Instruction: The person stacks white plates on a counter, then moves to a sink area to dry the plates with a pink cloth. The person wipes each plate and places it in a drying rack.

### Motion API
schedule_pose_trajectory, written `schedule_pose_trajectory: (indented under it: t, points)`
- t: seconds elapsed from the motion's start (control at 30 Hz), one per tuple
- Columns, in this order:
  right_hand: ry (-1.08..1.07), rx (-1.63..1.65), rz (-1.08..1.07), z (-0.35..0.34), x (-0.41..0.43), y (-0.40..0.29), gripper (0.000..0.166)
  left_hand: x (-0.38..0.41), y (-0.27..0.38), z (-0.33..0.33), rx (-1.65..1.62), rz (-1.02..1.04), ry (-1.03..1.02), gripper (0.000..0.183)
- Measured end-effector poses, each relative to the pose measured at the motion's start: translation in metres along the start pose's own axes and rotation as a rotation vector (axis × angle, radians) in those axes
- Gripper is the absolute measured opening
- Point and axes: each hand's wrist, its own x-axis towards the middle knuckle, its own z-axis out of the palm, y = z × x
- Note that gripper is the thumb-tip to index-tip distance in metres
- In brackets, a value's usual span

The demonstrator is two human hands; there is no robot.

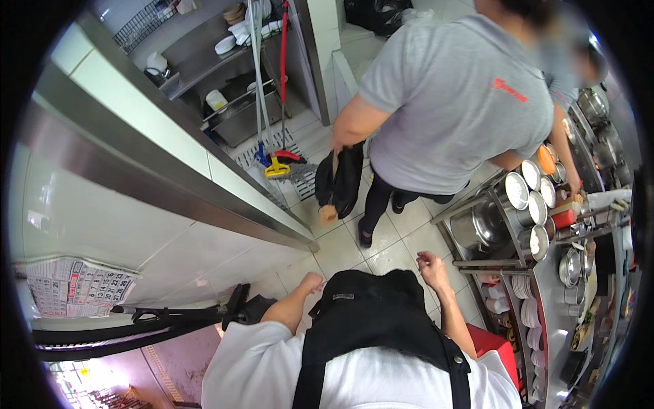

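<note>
My left hand (311,282) hangs beside the black apron (368,307), its fingers loosely curled, with nothing seen in it. On the apron's other side, my right hand (431,268) is held out over the tiled floor, fingers partly bent and apart, holding nothing visible. Ahead of me a co-worker in a grey polo shirt (460,102) faces away, one hand by a black bag or cloth (340,179) that hangs down. A light brown object (328,213) shows at its lower end; what it is cannot be told.
A tiled wall with a steel-edged corner (286,225) stands to the left. Mops (277,167) and a red-handled tool (284,76) lean by a steel sink. Right of me are a red box (493,353), stacked plates (531,312) and a steel counter (554,317) with metal pots (517,190). Another person reaches there.
</note>
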Motion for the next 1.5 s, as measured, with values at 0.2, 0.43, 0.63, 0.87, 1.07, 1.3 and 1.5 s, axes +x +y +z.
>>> schedule_pose_trajectory:
  t: [0.2,0.43,0.63,0.87,1.07,1.3,1.5]
  points:
    - [-0.101,0.071,0.02,-0.036,0.06,-0.056,0.031,0.008,0.125,0.014,-0.058,0.099,0.078,0.028]
    - [-0.346,0.0,-0.243,-0.048,0.197,-0.112,0.03,0.03,0.243,-0.017,0.106,0.222,0.286,0.026]
    - [-0.598,-0.096,-0.439,-0.035,0.319,-0.24,0.029,0.067,0.324,-0.092,0.057,0.252,0.353,0.026]
    - [-0.857,0.04,-0.469,0.057,0.437,-0.328,0.029,0.16,0.312,-0.199,0.916,0.365,0.482,0.018]
    - [-0.929,-0.048,-0.311,0.08,0.507,-0.382,0.032,0.188,0.331,-0.282,1.0,0.3,0.431,0.023]
    - [-0.876,-0.094,-0.283,0.12,0.663,-0.429,0.032,0.179,0.335,-0.361,-0.555,0.166,0.508,0.02]
    - [-0.957,-0.151,-0.52,0.23,0.74,-0.576,0.03,0.162,0.297,-0.412,-0.862,-0.052,0.613,0.024]
